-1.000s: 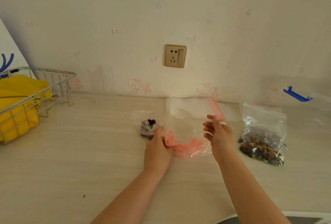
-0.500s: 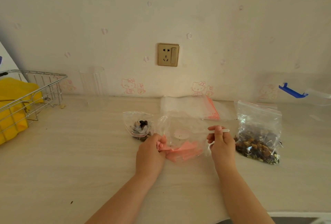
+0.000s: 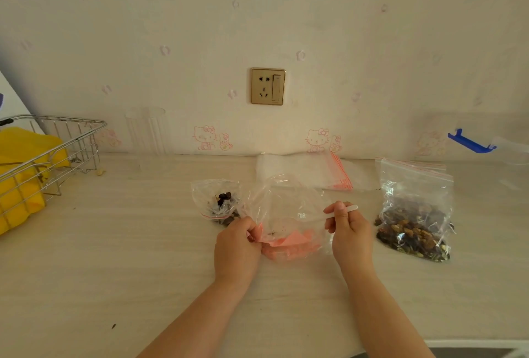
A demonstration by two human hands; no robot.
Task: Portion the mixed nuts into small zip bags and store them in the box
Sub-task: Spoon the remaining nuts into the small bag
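Head view, hands: your left hand [image 3: 237,246] grips the near edge of a crumpled clear plastic bag holding pink-striped small zip bags [image 3: 286,223]; your right hand [image 3: 350,233] curls round a thin white scoop handle [image 3: 343,211] and the bag's other side.
Head view, done: one small clear zip bag with a few dark nuts [image 3: 219,200] lies just left of your hands.
Head view, left: the large clear zip bag of mixed nuts [image 3: 415,214] looks mostly full, so I judge you're early; the blue-clipped clear storage box [image 3: 506,151] sits far right, nothing visibly in it.
Head view, room: bare pale wooden tabletop [image 3: 114,243] left and near; wire basket with yellow cloth [image 3: 34,168] well apart; table edge near your right elbow.
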